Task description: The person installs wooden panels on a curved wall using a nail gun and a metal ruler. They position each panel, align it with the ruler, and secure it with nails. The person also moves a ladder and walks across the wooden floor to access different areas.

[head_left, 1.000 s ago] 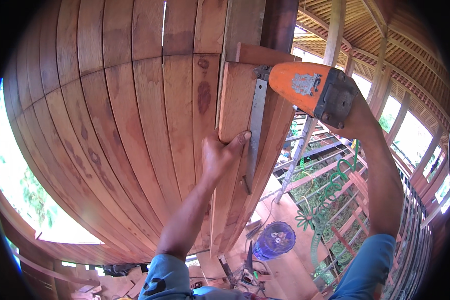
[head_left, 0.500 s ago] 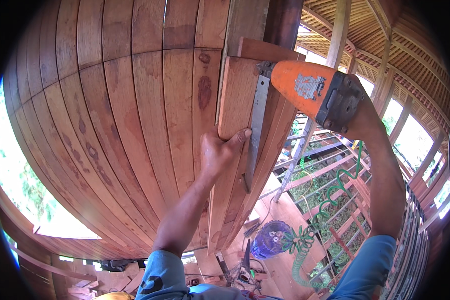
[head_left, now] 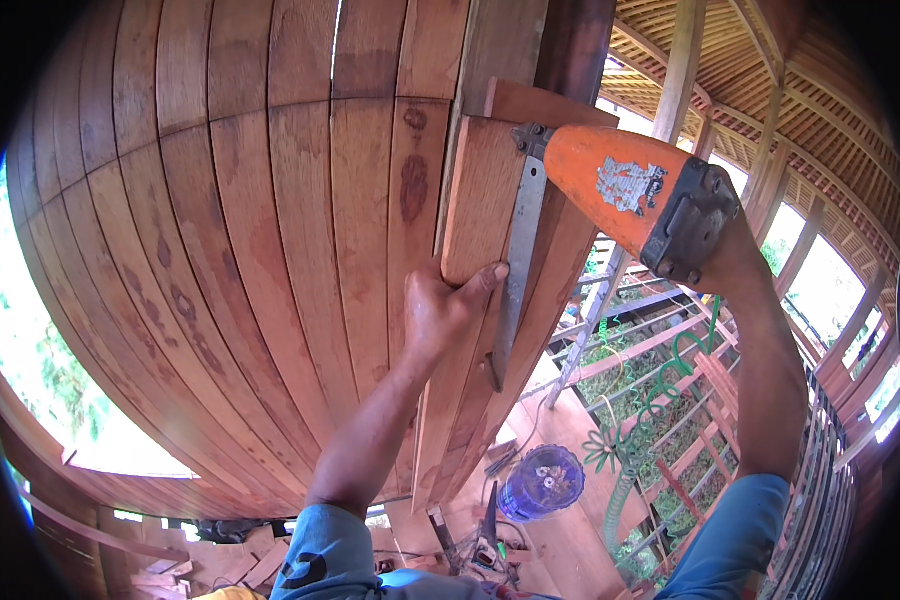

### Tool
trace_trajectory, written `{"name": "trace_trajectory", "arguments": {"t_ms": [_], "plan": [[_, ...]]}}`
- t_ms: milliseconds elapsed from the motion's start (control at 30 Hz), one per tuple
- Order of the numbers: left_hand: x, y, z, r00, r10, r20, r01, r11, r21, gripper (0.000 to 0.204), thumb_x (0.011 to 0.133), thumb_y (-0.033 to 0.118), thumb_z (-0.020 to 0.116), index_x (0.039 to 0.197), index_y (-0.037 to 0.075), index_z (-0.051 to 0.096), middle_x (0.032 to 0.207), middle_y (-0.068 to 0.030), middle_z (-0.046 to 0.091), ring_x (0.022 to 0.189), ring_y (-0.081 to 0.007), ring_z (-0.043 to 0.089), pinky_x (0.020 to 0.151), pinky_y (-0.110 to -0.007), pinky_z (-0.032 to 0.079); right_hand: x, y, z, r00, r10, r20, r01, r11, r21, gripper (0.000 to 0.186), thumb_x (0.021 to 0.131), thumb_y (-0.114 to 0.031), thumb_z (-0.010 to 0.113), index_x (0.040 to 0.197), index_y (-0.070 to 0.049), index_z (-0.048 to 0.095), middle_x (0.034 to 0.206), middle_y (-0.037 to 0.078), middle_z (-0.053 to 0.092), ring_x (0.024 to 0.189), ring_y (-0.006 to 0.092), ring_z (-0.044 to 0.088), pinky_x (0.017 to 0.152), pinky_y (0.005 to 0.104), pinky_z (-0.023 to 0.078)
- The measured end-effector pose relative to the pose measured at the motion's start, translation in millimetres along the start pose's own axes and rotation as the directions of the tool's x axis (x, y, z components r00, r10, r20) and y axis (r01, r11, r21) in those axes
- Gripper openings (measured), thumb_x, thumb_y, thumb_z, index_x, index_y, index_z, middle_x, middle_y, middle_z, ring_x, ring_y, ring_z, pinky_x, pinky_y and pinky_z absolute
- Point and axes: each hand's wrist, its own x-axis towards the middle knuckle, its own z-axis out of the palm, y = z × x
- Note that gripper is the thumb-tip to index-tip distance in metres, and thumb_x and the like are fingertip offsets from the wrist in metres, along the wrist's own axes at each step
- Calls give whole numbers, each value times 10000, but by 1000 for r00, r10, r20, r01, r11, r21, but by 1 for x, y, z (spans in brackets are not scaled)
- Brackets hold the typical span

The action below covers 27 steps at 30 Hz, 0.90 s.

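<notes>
My right hand (head_left: 732, 258) is wrapped around the rear of an orange and black nail gun (head_left: 610, 188). The gun's nose touches the upper end of a narrow wooden plank (head_left: 478, 200). Gripping that plank lower down, my left hand (head_left: 438, 308) has its thumb laid across the front face, while its other fingers are hidden behind the edge. Beside my thumb, a long handsaw-like metal blade (head_left: 517, 260) lies along the plank. A short wooden block (head_left: 550, 103) sits crosswise at the top. A green coiled air hose (head_left: 660, 400) hangs below my right hand.
A curved wall of upright boards (head_left: 300, 250) fills the left. Below, a blue translucent bucket (head_left: 540, 485) stands on plywood, near a power tool (head_left: 488, 550) and wood offcuts (head_left: 165, 575). To the right are open floor joists (head_left: 660, 370) with gaps showing greenery, plus a leaning metal ladder (head_left: 582, 330).
The view has shifted slightly, and the nail gun tilts a little lower at its rear. The hose coil has swung. Both hands keep their holds.
</notes>
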Motion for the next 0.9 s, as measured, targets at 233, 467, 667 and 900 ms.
{"name": "trace_trajectory", "arguments": {"t_ms": [233, 467, 667, 900], "plan": [[2, -3, 2, 1000, 12, -16, -12, 1000, -5, 451, 818, 318, 865, 986, -75, 720, 817, -114, 744, 718, -128, 672, 644, -294, 546, 12, -9, 1, 990, 139, 28, -142, 952, 273, 386, 794, -269, 783, 1163, -199, 695, 1150, -71, 717, 1194, 93, 556, 1148, 331, 279], [1, -3, -1, 1000, 21, -8, -21, 999, 47, 477, 810, 332, 869, 997, -78, 715, 825, -113, 742, 728, -127, 673, 650, -293, 547, 9, -19, -8, 964, 253, 83, -228, 945, -235, 330, 827, -251, 731, 1154, -221, 701, 1207, -90, 693, 1226, 81, 522, 1160, 333, 271], [5, -16, 3, 994, 102, -27, -102, 995, 5, 463, 825, 353, 848, 967, -68, 717, 757, -129, 731, 681, -167, 696, 619, -332, 544, 12, -8, -8, 999, -23, 40, 30, 979, -203, 317, 815, -267, 738, 1126, -212, 707, 1188, -80, 689, 1226, 119, 517, 1139, 342, 299], [4, -13, 5, 993, 110, -46, -110, 994, -9, 418, 836, 332, 840, 935, -58, 725, 711, -137, 727, 659, -171, 711, 594, -345, 544, -15, -10, -4, 993, 85, 76, -1, 677, -736, 305, 791, -300, 729, 1064, -166, 702, 1106, 13, 699, 1155, 196, 561, 996, 401, 409]]}}
